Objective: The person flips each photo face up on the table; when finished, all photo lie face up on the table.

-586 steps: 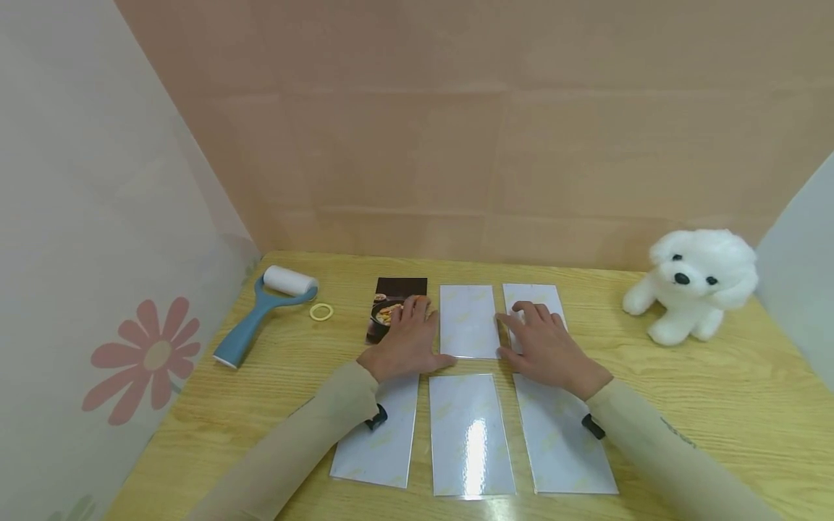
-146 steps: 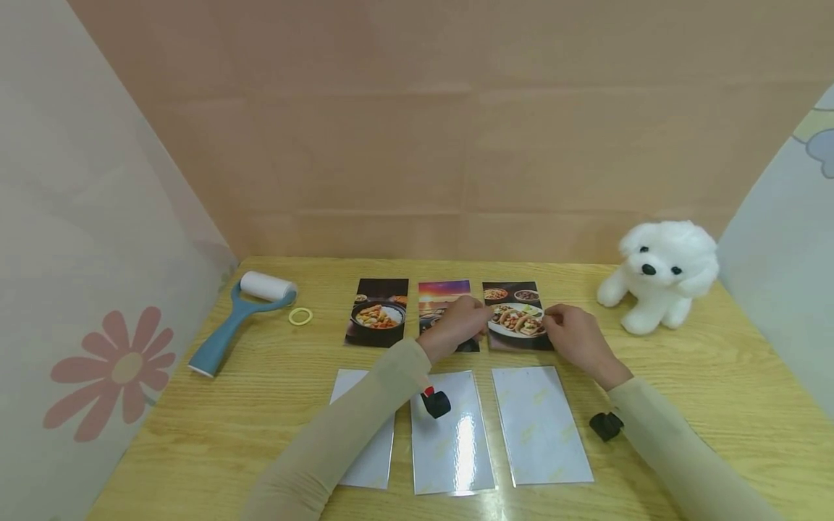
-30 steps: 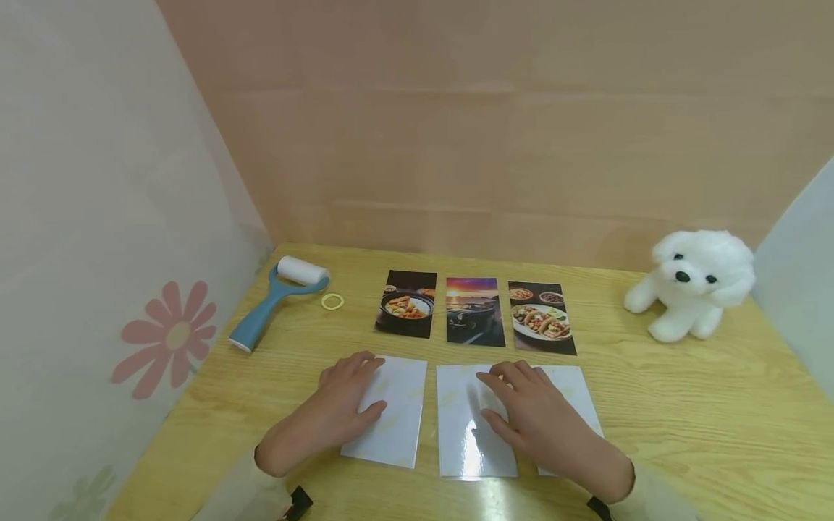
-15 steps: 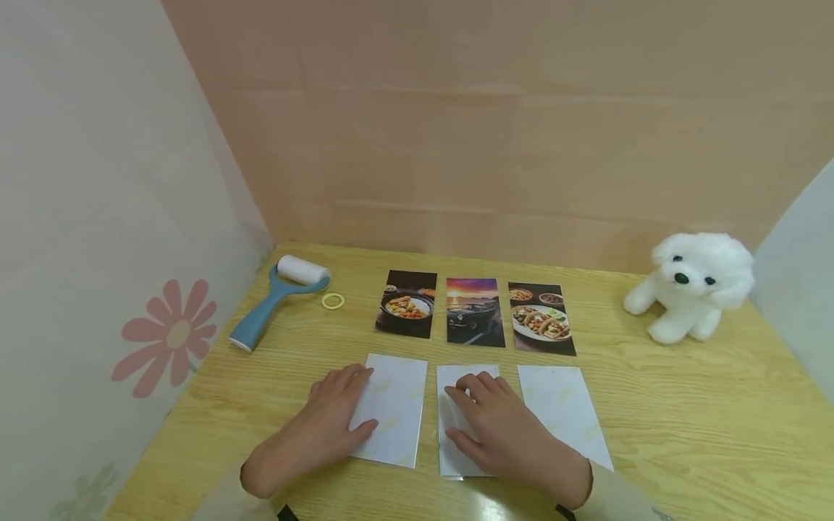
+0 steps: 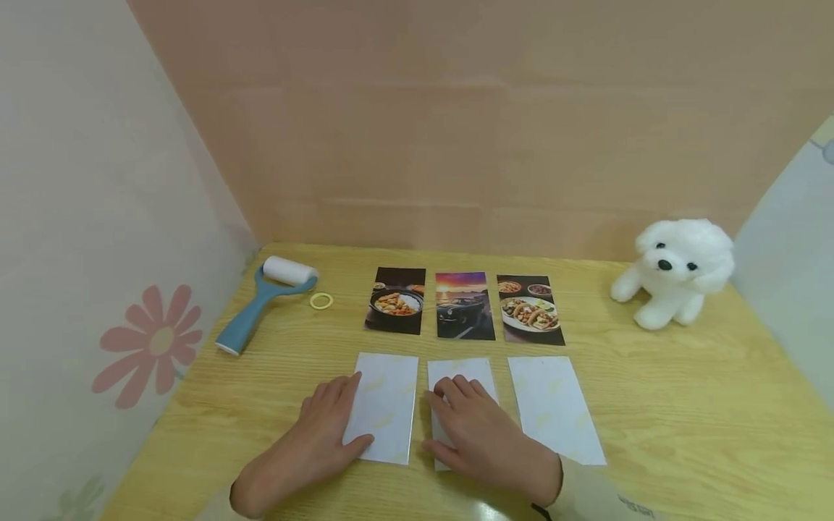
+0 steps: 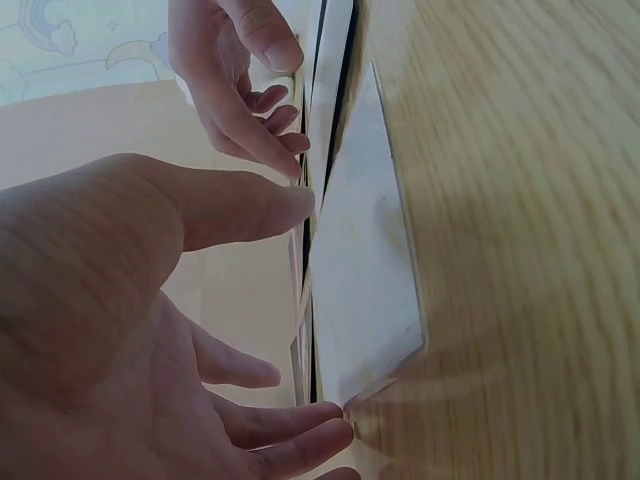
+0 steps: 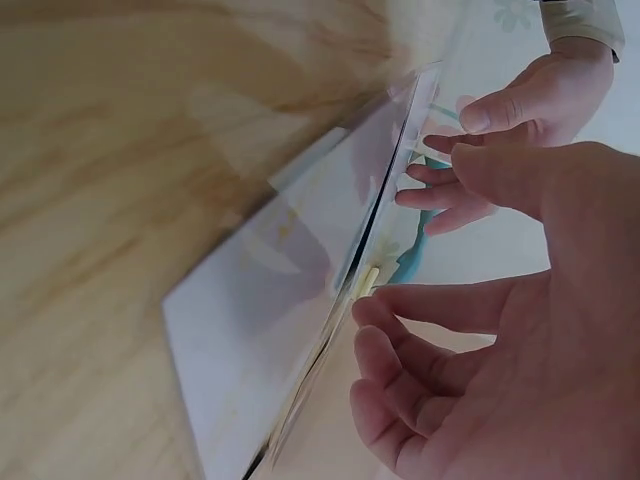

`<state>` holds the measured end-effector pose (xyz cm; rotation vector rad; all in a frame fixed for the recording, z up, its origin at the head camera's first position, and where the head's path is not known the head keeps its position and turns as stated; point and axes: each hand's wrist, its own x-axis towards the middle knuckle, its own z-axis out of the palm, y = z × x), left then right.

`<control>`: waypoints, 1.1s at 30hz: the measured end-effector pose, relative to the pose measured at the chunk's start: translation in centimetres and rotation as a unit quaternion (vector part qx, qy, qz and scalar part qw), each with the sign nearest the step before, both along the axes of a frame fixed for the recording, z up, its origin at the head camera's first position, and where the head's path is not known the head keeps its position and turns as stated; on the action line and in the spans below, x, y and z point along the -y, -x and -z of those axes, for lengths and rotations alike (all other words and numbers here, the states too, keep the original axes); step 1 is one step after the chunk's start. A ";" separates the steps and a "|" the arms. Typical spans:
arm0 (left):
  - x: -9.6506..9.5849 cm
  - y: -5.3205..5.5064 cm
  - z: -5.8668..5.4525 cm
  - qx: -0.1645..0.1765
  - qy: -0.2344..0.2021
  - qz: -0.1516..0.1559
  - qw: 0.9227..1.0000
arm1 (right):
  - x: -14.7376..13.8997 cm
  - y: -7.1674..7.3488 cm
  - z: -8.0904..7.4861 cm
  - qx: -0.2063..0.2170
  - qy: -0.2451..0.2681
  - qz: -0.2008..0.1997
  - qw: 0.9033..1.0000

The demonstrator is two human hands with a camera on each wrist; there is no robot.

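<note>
Three white-backed cards lie in the lower row in the head view. My left hand (image 5: 319, 427) rests at the left edge of the left white card (image 5: 389, 401), fingers extended and thumb over its lower part. My right hand (image 5: 478, 434) is over the middle white card (image 5: 476, 367) with loosely bent fingers, hiding much of it. The right white card (image 5: 554, 405) lies untouched. The left wrist view has a white card (image 6: 370, 280) beside my spread fingers. In the right wrist view, my thumb and fingers are apart near a glossy white card (image 7: 270, 260), with nothing gripped.
Three face-up picture cards form the upper row: a rice bowl (image 5: 395, 302), a car at sunset (image 5: 465, 307) and tacos (image 5: 531, 310). A blue-handled lint roller (image 5: 250, 315) and yellow ring (image 5: 321, 301) lie left. A white plush dog (image 5: 680, 271) sits right.
The upper middle and right cards, white side up at first, now show pictures. Both hands have come down to the lower row; the right has shifted left over the middle card.
</note>
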<state>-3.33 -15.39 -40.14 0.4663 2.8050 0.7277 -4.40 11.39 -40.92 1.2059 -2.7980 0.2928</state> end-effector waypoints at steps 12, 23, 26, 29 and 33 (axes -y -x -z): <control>0.4 -0.5 0.1 0.003 0.007 -0.037 0.999 | 1.7 0.1 0.1 0.038 -0.013 0.001 0.999; 0.3 -0.7 0.1 0.025 -0.004 -0.023 0.999 | 2.1 0.2 0.4 0.027 -0.048 0.015 0.998; 0.2 -0.8 0.1 0.024 -0.016 -0.021 0.999 | 2.2 0.3 0.3 0.033 -0.056 0.019 0.998; 0.2 -0.8 0.2 0.024 -0.039 -0.024 0.999 | 2.3 0.4 0.3 0.034 -0.060 0.019 0.997; 0.3 -0.6 0.3 0.031 -0.084 -0.036 0.995 | 2.3 0.5 0.4 0.028 -0.062 0.018 0.998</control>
